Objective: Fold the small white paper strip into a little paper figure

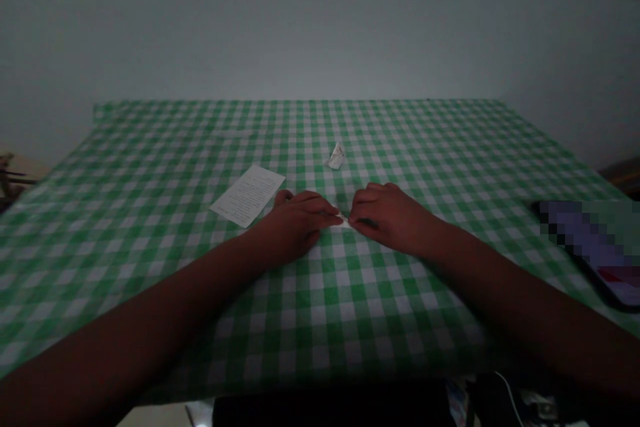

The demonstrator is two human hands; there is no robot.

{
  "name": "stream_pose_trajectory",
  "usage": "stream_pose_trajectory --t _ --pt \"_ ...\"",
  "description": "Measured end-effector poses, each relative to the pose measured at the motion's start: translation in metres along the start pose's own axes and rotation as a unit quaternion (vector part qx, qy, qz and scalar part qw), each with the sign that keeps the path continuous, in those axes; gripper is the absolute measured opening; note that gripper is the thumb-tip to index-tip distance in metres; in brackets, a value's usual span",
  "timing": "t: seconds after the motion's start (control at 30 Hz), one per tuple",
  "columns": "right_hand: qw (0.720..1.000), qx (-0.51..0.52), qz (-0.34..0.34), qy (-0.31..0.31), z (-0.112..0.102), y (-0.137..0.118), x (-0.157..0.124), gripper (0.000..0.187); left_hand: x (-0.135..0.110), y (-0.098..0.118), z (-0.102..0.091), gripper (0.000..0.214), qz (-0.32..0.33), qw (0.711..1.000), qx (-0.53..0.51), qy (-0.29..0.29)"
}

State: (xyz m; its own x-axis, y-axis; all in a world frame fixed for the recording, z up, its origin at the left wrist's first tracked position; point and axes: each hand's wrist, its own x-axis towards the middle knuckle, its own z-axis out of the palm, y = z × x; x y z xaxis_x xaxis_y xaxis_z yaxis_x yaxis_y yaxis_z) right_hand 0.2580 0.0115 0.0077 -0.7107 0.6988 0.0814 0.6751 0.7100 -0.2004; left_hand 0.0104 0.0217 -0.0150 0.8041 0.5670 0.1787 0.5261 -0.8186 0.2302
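Note:
Between my two hands, low on the tablecloth, is a small narrow piece of folded white paper, mostly hidden by fingers. My left hand pinches its left end, palm down. At the other end, the bent fingers of my right hand close on the paper. A printed white sheet lies flat just beyond and left of my left hand. Farther back, in front of the hands, stands a small crumpled or folded piece of paper with some print on it.
A green and white checked tablecloth covers the table up to a grey wall. Near the right edge lies a dark phone-like device, partly pixelated. Under the front edge at lower right, a white cable hangs among dim items.

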Motion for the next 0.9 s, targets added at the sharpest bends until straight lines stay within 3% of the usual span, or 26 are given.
stream_pose_trajectory --t 0.2,0.4,0.57,0.9 --pt "0.999 -0.01 0.033 0.013 0.001 -0.005 0.008 0.015 0.001 0.0 0.0 0.051 -0.002 1.0 0.003 -0.005" --pt "1.0 -0.019 0.017 -0.017 -0.004 -0.004 -0.001 0.014 0.001 0.001 -0.001 0.049 -0.006 1.0 0.001 -0.006" --pt "1.0 -0.012 0.011 -0.004 -0.002 -0.004 -0.001 0.013 0.002 0.002 -0.003 0.05 -0.006 1.0 -0.005 -0.013" --pt "0.988 0.15 -0.029 0.038 0.005 0.007 0.0 0.013 0.002 0.001 -0.005 0.049 -0.03 0.998 -0.046 -0.011"
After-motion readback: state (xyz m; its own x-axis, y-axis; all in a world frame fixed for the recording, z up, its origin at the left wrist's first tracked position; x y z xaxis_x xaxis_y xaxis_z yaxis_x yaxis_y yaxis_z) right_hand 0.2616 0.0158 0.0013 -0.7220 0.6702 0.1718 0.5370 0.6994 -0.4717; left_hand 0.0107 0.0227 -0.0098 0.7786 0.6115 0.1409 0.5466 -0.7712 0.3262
